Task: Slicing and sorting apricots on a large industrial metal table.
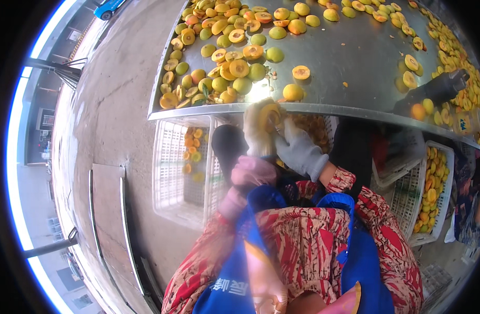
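Observation:
Just at the near edge of the metal table (pixel 349 78), my left hand (pixel 254 131) in a whitish glove is closed around a yellow peach half (pixel 270 115). Motion blurs this hand and the fruit. My right hand (pixel 301 150), in a greyish glove, is close against the left one, its fingers bent toward the fruit. Whether it grips a small tool cannot be made out. Beyond my hands lie a single cut peach half (pixel 301 72) with its brown centre showing and a rounded peach (pixel 292 92).
Many cut peaches (pixel 239 68) are heaped on the table's left side. A white crate (pixel 164 172) with some halves stands at my left. Another crate (pixel 448 183) of peaches is at the right, near a dark sleeve (pixel 433 90) of another person reaching over the table.

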A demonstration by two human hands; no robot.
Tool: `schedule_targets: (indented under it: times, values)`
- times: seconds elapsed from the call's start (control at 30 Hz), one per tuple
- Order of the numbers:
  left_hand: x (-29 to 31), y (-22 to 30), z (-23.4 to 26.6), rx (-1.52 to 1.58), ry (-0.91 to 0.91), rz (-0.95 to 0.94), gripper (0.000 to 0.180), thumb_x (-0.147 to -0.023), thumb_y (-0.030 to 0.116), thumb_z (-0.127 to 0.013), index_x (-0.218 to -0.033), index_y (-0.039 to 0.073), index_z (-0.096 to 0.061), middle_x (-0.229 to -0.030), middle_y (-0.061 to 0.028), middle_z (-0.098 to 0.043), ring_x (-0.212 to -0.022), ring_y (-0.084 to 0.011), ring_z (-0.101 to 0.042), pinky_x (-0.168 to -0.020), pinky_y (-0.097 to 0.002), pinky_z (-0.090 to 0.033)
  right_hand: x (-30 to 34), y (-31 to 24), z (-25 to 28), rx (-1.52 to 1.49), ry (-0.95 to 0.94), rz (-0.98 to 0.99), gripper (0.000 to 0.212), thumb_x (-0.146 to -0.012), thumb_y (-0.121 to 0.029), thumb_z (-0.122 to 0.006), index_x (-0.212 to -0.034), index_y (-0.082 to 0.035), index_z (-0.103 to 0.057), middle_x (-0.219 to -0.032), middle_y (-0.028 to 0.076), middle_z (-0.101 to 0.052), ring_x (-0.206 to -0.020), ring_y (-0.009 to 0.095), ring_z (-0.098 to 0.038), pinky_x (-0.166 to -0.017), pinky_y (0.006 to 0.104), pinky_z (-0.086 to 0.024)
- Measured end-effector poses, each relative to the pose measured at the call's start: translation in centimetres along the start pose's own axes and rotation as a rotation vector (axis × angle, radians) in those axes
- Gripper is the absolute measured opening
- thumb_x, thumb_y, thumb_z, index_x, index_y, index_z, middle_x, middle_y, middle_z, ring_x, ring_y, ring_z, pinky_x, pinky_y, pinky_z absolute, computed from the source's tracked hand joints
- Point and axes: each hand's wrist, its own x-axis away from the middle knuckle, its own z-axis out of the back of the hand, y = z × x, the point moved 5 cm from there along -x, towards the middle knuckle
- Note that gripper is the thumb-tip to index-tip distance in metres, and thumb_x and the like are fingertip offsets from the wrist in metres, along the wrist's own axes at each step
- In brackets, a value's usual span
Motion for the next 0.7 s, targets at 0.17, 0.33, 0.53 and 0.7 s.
schedule_targets:
  times: [0.17, 0.33, 0.53, 0.7]
  values:
    - [0.7, 1.1, -2.0, 0.193, 0.083, 0.219, 0.017, -0.089, 0.009, -0.048, -0.099, -0.001, -0.058, -0.088, -0.0112, -0.060, -0.084, -0.0204, -0.059, -0.072, -0.0288, -0.048, -0.2, 0.1, 0.7, -0.054, -0.106, 0.011, 0.025, -0.088, -0.019, -0.053, -0.103, 0.000, -0.049, -0.082, 0.026, -0.060, -0.081, 0.042, -0.059, -0.071, 0.0451, -0.044]
    - [1.2, 1.8, -1.8, 0.211, 0.001, 0.273, 0.021, -0.089, 0.016, -0.052, -0.097, -0.002, -0.058, -0.089, -0.0116, -0.061, -0.080, -0.0189, -0.059, -0.071, -0.0280, -0.048, 0.1, -0.2, 0.3, -0.054, -0.207, 0.033, 0.026, -0.089, -0.020, -0.053, -0.105, 0.000, -0.050, -0.087, 0.024, -0.061, -0.085, 0.039, -0.060, -0.075, 0.0424, -0.045]
    - [0.5, 1.2, -1.1, -0.165, -0.053, 0.147, 0.024, -0.086, 0.020, -0.059, -0.092, -0.003, -0.064, -0.087, -0.0097, -0.064, -0.070, -0.0159, -0.059, -0.066, -0.0258, -0.047, 0.4, -0.7, 0.6, -0.299, -0.284, 0.172, 0.033, -0.089, -0.022, -0.056, -0.113, -0.001, -0.050, -0.106, 0.020, -0.061, -0.099, 0.031, -0.058, -0.085, 0.0370, -0.044]
    - [1.5, 1.8, -1.5, -0.144, -0.017, 0.210, 0.021, -0.087, 0.018, -0.060, -0.092, -0.002, -0.065, -0.083, -0.0097, -0.066, -0.071, -0.0185, -0.062, -0.065, -0.0248, -0.049, 0.1, 0.9, 0.1, -0.414, -0.261, 0.346, 0.031, -0.089, -0.024, -0.057, -0.111, -0.003, -0.052, -0.090, 0.011, -0.063, -0.078, 0.022, -0.062, -0.071, 0.0323, -0.049]
